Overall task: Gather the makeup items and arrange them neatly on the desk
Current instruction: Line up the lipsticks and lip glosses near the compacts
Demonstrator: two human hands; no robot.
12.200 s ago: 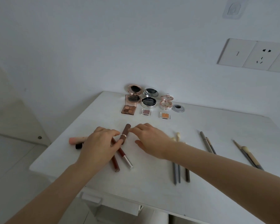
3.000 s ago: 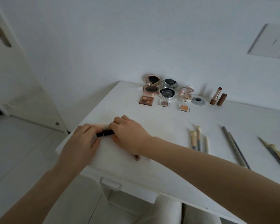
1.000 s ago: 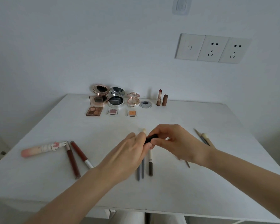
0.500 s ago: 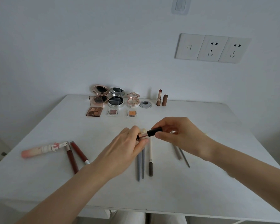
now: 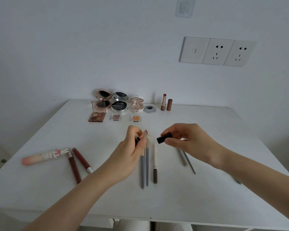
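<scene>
At frame centre, the left hand (image 5: 132, 147) grips an uncapped lipstick (image 5: 144, 133). The right hand (image 5: 188, 139) pinches its black cap (image 5: 163, 138) above the desk (image 5: 207, 189)

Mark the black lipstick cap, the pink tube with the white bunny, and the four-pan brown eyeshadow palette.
black lipstick cap (image 5: 163, 138), head view, on its side wall.
pink tube with the white bunny (image 5: 34, 159), head view, on its pink body.
four-pan brown eyeshadow palette (image 5: 97, 116), head view, between the pans.
</scene>
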